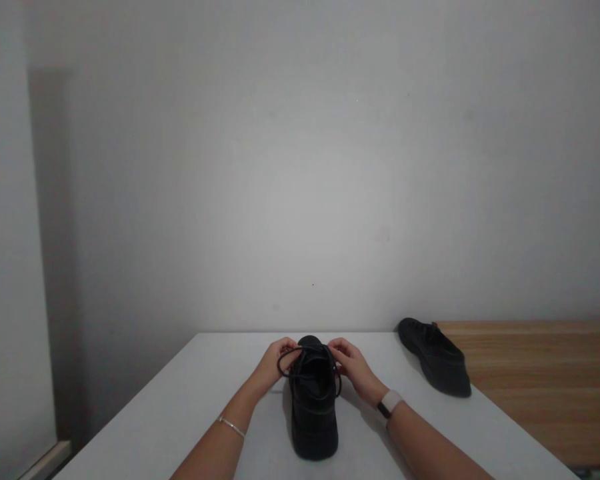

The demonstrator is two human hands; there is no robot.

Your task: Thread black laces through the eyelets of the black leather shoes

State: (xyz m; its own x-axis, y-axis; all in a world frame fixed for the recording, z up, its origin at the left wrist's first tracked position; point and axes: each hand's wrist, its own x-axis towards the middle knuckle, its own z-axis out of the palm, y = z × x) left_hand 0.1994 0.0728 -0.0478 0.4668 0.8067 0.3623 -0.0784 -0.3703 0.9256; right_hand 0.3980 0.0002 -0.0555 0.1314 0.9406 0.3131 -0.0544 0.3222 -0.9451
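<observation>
A black lace-up shoe (pixel 316 427) stands upright on the white table, its heel toward me and its toe toward the wall. Dark laces (pixel 283 360) loop out on both sides of its opening. My left hand (pixel 279 361) is at the shoe's left side near the eyelets, fingers closed in a pinch at the lace. On the other side, my right hand (pixel 349 360) has its fingers bent together against the lace by the upper edge. The fingertips of both hands are partly hidden by the shoe and laces.
A second black shoe (pixel 437 360) lies at the table's right edge. The white table (pixel 205 373) meets a pale wall (pixel 300 200) at the back. To the right is a wood-grain surface (pixel 540 380).
</observation>
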